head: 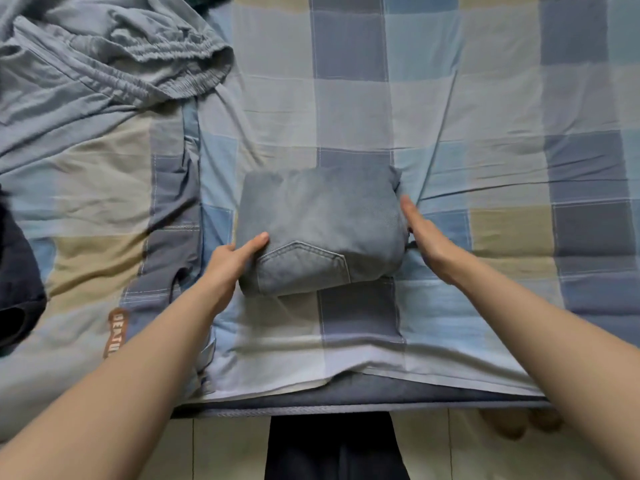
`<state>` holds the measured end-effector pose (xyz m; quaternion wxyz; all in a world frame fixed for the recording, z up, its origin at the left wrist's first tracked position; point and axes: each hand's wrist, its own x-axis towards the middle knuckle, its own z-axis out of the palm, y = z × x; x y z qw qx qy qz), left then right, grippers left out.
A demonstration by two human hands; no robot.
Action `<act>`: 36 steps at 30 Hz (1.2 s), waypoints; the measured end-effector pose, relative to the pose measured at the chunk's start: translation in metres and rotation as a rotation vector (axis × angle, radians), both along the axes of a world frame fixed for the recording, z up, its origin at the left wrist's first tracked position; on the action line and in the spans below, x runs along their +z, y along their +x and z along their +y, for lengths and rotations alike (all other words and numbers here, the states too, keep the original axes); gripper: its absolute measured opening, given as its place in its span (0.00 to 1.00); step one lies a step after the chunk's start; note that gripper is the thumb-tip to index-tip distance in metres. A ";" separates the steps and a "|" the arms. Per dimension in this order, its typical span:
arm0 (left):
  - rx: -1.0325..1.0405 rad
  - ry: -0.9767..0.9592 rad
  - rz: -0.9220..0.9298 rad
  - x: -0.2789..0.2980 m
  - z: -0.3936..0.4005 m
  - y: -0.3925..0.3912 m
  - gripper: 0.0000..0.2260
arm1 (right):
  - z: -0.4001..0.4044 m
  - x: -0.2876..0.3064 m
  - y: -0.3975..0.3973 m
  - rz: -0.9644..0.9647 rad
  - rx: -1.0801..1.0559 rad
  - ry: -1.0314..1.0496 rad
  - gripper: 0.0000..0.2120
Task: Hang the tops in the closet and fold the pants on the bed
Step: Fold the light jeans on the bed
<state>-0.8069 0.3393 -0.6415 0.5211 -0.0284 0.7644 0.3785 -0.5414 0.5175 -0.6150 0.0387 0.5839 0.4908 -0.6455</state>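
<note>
Checked bedding (433, 109) in blue, grey and beige squares is covering the bed and filling most of the head view, with its near edge lying across the bottom of the picture and pale floor tiles (225, 452) showing below it. Folded jeans (318, 230) are sitting as a compact grey-blue bundle on the bedding at the centre of the view, a stitched back pocket facing up on the near side. At about 8 o'clock from the bundle the left hand (232, 261) is gripping its near left corner, the thumb lying on top of the denim and the other fingers hidden under or behind the fabric. At about 3 o'clock the right hand (426, 237) is lying flat against the right side of the bundle, its fingers straight and held together, pinching nothing. Both bare forearms are reaching in from the lower corners. At 10 o'clock, well apart from the jeans, a pair of light grey-blue pants (104, 64) with an elastic waistband is lying crumpled on the bed. At 9 o'clock a dark garment (17, 271) is resting at the left edge, only partly in view. Near it, at about 8 o'clock, a brown label (116, 332) with pale lettering is showing on the bedding.
</note>
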 end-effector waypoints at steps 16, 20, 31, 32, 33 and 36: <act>-0.285 -0.085 0.306 -0.034 0.021 -0.015 0.18 | 0.024 -0.044 -0.029 0.123 0.037 -0.019 0.32; -0.164 -0.011 0.080 -0.028 0.016 -0.008 0.25 | 0.007 -0.034 -0.025 0.132 -0.102 0.039 0.40; -0.195 -0.040 0.316 -0.033 0.001 0.008 0.10 | -0.019 -0.053 -0.030 -0.375 0.117 0.332 0.19; -0.214 -0.076 0.316 -0.035 0.002 0.010 0.13 | -0.019 -0.055 -0.031 -0.386 0.124 0.286 0.19; -0.235 -0.110 0.329 -0.037 0.001 0.012 0.15 | -0.019 -0.056 -0.032 -0.389 0.122 0.242 0.20; -0.211 -0.151 0.309 -0.042 -0.004 0.013 0.17 | -0.015 -0.051 -0.036 -0.318 -0.030 0.119 0.26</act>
